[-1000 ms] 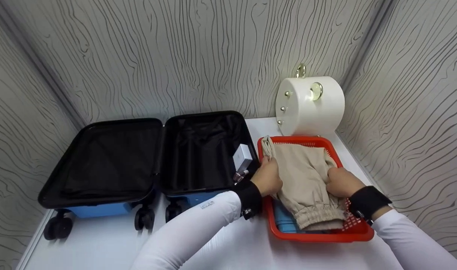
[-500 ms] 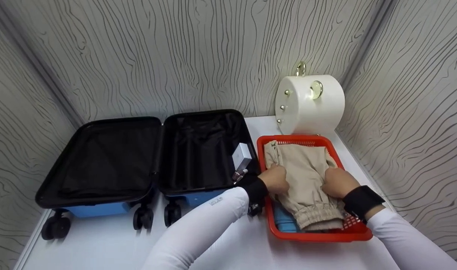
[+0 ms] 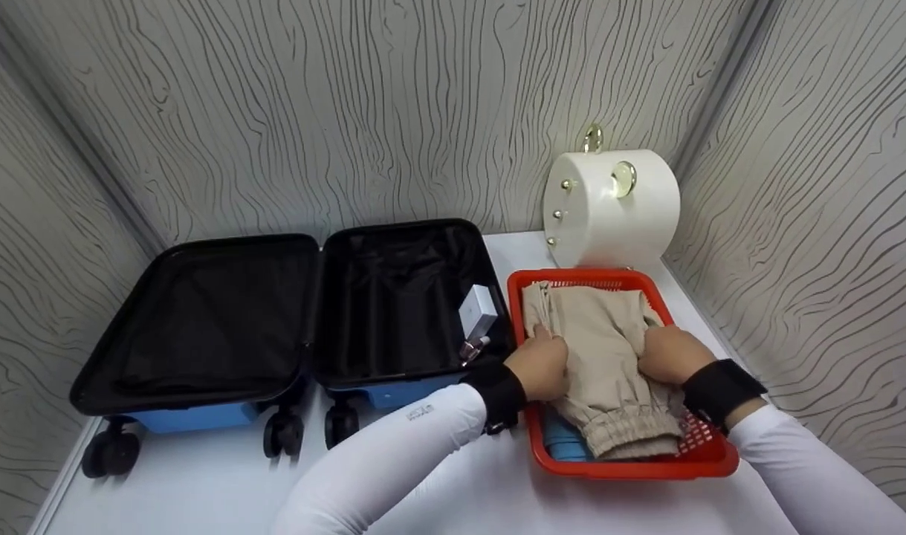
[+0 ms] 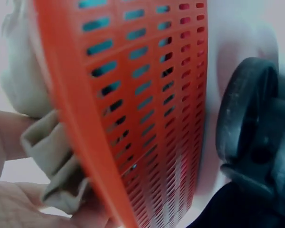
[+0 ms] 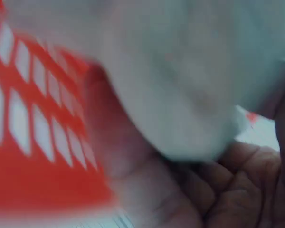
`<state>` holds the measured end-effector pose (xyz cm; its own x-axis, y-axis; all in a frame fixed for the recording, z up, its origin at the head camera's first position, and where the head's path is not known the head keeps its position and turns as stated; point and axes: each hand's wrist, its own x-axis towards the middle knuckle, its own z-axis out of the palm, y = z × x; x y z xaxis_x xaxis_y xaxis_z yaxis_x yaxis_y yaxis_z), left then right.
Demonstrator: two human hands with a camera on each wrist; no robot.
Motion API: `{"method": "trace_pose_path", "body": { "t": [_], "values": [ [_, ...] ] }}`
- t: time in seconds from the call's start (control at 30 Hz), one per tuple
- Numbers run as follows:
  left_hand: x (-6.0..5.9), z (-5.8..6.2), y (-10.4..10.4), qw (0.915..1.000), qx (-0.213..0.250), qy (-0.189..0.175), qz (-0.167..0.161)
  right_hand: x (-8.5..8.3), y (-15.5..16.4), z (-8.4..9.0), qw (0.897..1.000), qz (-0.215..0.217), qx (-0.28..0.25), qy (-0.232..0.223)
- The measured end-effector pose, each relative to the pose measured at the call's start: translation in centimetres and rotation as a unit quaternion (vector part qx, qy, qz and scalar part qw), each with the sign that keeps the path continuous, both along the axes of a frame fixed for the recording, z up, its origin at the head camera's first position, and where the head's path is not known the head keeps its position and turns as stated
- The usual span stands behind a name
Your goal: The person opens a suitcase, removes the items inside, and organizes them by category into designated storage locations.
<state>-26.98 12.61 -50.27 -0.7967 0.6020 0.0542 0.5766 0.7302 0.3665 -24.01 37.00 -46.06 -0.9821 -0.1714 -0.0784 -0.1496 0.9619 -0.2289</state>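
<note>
I see the hard-shell suitcase (image 3: 289, 312) lying open with black lining. Beside it, my left hand (image 3: 539, 365) pinches the soft beige trousers (image 3: 600, 349) in the perforated red basket (image 3: 649, 467); my right hand (image 3: 664, 354) seems to grip them too.

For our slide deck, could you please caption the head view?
Both hands, left hand and right hand, grip beige trousers in a red basket beside an open blue suitcase.
</note>
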Motion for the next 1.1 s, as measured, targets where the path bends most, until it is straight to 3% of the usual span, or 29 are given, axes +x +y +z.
{"method": "trace_pose_path", "body": {
  "t": [0.13, 0.27, 0.37, 0.47, 0.63, 0.77, 1.1],
  "values": [
    [2.0, 4.4, -2.2, 0.9998, 0.017, -0.004, -0.004, -0.6, -0.6, 2.7, 0.999, -0.026, -0.016, 0.036],
    [2.1, 5.4, -3.8, 0.9978, 0.067, 0.005, 0.003, -1.3, -2.2, 4.2, 0.998, -0.017, -0.031, 0.059],
    [2.2, 5.7, -4.9, 0.9948, 0.101, -0.008, 0.013, -1.7, -3.8, 4.2, 0.998, 0.008, -0.035, 0.046],
    [2.6, 5.9, -5.8, 0.9945, 0.100, -0.030, 0.014, -2.0, -5.3, 3.7, 0.999, 0.027, -0.030, 0.025],
    [3.9, 5.9, -6.6, 0.9996, 0.020, -0.018, 0.006, -2.6, -7.3, 2.7, 0.999, 0.035, -0.005, -0.008],
    [4.8, 5.6, -6.6, 0.9991, -0.035, -0.021, 0.008, -3.2, -8.3, 1.5, 0.999, 0.034, 0.005, -0.021],
    [5.6, 4.6, -6.5, 0.9974, -0.044, -0.051, 0.024, -3.8, -8.3, -0.8, 0.993, 0.103, 0.017, -0.053]
  ]
}}
